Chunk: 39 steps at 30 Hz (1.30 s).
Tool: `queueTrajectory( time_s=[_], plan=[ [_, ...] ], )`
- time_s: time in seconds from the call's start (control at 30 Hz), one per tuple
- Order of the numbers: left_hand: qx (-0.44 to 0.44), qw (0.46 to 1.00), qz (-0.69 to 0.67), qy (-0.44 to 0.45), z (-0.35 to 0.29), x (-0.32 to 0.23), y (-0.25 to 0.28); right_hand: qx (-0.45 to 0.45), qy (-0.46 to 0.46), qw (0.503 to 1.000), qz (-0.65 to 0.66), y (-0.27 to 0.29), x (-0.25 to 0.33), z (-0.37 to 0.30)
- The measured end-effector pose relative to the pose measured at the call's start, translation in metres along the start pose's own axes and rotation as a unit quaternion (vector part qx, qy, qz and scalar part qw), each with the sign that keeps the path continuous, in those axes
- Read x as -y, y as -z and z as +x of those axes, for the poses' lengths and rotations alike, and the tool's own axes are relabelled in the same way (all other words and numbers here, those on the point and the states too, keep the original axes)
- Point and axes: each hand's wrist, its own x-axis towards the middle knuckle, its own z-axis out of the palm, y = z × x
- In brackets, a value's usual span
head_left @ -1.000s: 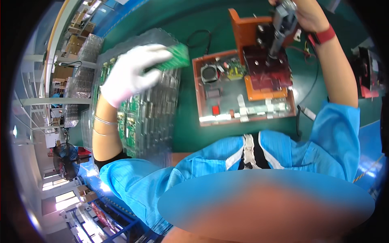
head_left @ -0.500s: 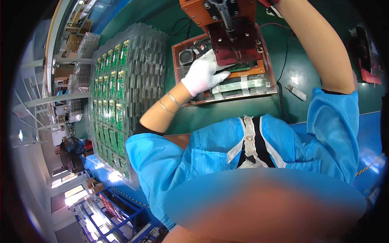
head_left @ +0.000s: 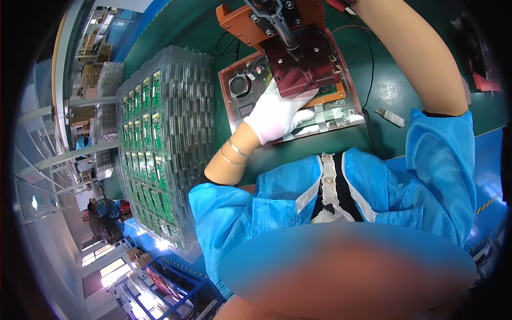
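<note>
My left hand [head_left: 274, 114], in a white glove, reaches beneath the dark red see-through plate [head_left: 301, 66] of an orange press fixture [head_left: 248, 26]. Its thumb stands apart from the index finger, and nothing shows between them. The other fingertips are hard to make out under the plate. Right beside them, a green circuit board [head_left: 329, 90] partly shows on an orange bed [head_left: 333, 98]. My bare right forearm [head_left: 413, 50] stretches up to the top edge, where the hand is cut off. A metal lever [head_left: 280, 24] rises from the plate.
The fixture sits on a reddish box [head_left: 226, 101] with a round speaker [head_left: 240, 85] inside. Stacked clear trays [head_left: 186, 101] of green boards stand to the left. A small white tube-like piece [head_left: 392, 117] and a black cable [head_left: 368, 98] lie on the green tabletop [head_left: 394, 90].
My left hand has moved slightly right and down in the picture, and its fingers now lie further under the red plate. Less of the green board shows. The whole view has shifted a little.
</note>
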Motion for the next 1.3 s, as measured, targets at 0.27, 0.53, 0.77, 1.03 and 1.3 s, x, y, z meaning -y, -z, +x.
queueTrajectory(
  time_s=[0.27,0.53,0.77,1.03,1.3],
  plan=[
    [0.003,1.000,-0.009,0.029,-0.036,0.002,-0.007,-0.005,0.044,0.999,-0.015,0.003,0.006,0.000],
    [-0.094,0.978,-0.115,0.147,-0.092,0.015,0.005,0.158,0.097,0.969,-0.163,-0.028,0.043,-0.077],
    [-0.196,0.915,-0.130,0.328,-0.120,0.011,-0.018,0.172,0.362,0.837,-0.373,0.008,-0.007,-0.143],
    [-0.185,0.871,-0.245,0.384,-0.121,0.010,-0.014,-0.083,0.013,0.985,-0.150,0.040,-0.034,-0.204],
    [-0.200,0.900,-0.151,0.358,-0.108,0.016,-0.017,-0.257,-0.193,0.929,-0.180,0.079,-0.091,-0.264]
  ],
)
